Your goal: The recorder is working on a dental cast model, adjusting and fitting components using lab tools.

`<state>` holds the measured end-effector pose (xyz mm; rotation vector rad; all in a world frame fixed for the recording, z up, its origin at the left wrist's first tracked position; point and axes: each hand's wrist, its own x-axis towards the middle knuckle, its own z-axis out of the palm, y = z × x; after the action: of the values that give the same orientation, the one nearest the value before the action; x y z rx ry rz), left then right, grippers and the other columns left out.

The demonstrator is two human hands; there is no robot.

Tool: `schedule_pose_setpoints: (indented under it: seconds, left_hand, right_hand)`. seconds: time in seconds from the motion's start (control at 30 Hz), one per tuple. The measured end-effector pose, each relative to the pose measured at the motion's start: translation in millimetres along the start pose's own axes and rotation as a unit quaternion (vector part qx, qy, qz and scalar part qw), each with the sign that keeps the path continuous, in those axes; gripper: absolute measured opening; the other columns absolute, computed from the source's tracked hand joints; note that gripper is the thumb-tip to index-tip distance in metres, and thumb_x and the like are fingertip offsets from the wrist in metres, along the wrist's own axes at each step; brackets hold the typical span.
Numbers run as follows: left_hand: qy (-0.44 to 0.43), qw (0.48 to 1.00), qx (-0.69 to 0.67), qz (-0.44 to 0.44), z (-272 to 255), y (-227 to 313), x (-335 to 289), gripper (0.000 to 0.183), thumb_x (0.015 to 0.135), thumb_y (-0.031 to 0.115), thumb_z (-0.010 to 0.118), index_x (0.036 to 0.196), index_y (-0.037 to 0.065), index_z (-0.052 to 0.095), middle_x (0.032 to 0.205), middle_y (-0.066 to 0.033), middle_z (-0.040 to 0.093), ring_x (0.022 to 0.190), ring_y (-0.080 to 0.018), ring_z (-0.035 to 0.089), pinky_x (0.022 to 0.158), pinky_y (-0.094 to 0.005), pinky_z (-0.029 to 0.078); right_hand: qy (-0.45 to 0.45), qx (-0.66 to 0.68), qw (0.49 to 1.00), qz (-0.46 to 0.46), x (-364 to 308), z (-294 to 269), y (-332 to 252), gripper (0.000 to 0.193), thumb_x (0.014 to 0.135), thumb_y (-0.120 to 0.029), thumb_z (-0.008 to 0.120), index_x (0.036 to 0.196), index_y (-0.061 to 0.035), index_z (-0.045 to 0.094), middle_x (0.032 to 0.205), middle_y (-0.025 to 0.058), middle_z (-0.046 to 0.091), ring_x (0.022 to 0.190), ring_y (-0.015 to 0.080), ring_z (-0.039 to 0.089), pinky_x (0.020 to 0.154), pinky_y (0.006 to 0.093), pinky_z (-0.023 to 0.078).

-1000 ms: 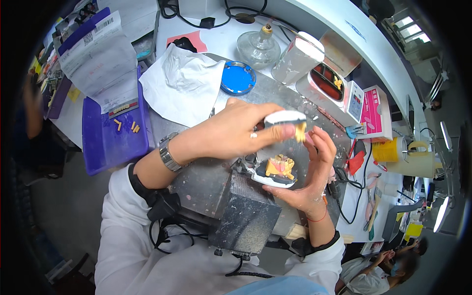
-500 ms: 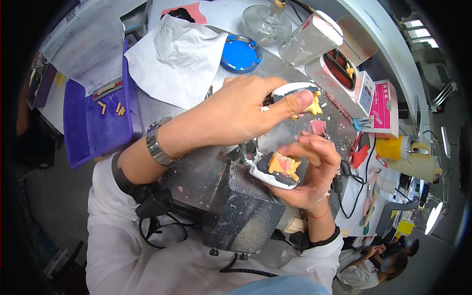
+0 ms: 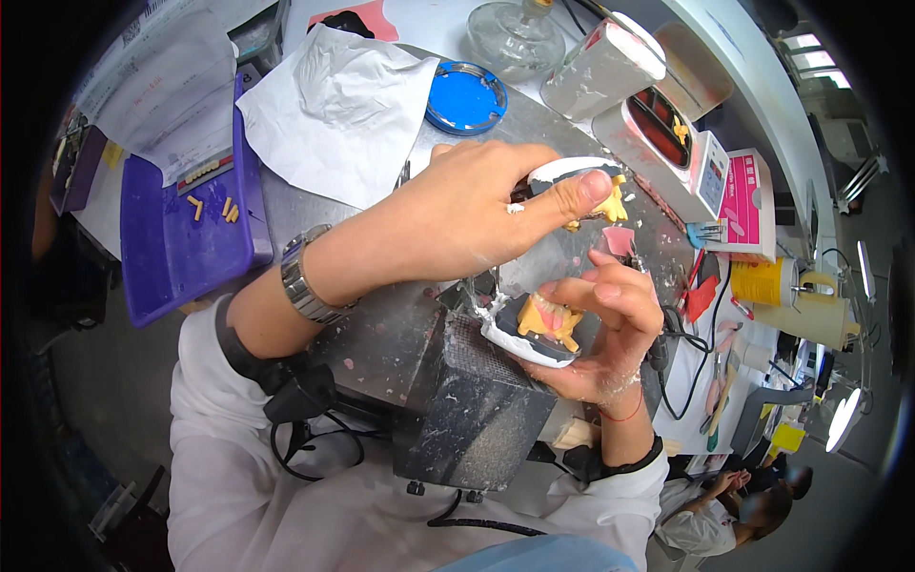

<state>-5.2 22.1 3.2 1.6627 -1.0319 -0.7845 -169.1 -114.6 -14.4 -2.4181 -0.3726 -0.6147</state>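
Between my hands a dental articulator stands opened out, its two halves joined by metal parts near its left side. My left hand (image 3: 467, 195) grips the far half, thumb laid over the yellow dental cast (image 3: 612, 202) and its white plaster base. My right hand (image 3: 615, 329) holds the near half from the right, thumb below and fingers curled over it. On that half a yellow cast (image 3: 550, 322) with pink wax and a row of teeth sits on a dark base edged in white plaster (image 3: 519, 351). My left palm and the hinge's details are hidden.
A dark bench box (image 3: 472, 410) stands close below my hands. Left lies a purple tray (image 3: 191, 276) with loose tooth pieces. Beyond are white paper (image 3: 334, 105), a blue round tin (image 3: 466, 98), a glass burner (image 3: 515, 43) and a wax heater (image 3: 667, 157). Two people sit far right.
The grip on both halves is unchanged. My right fingers have shifted slightly, and the view has tilted a little; nothing was let go.
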Motion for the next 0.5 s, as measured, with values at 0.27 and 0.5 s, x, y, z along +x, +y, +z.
schedule_pose_setpoints:
  seconds: [0.27,0.5]
  left_hand:
    - [0.003,1.000,0.007,0.006,0.0,0.3,-1.3,0.049,0.098,0.044,0.043,0.104,-0.001,0.061,0.084,-0.0071,0.061,0.079,-0.0125,0.054,0.071,-0.0272,0.043]
    - [0.083,0.994,-0.025,0.068,14.0,-13.6,2.6,0.059,0.091,0.057,0.045,0.097,0.003,0.067,0.066,-0.0143,0.061,0.062,-0.0275,0.060,0.061,-0.0370,0.044]
  right_hand:
    - [0.008,-0.012,1.000,-0.012,1.2,0.5,-1.7,0.080,0.060,-0.019,0.088,0.117,-0.0112,0.033,0.083,0.0058,0.067,0.094,0.0207,0.050,0.098,0.0452,0.038]
    - [-0.008,-0.013,1.000,-0.026,-2.4,-3.5,0.1,0.083,0.058,-0.021,0.089,0.120,-0.0081,0.036,0.092,0.0079,0.065,0.097,0.0203,0.054,0.097,0.0423,0.039]
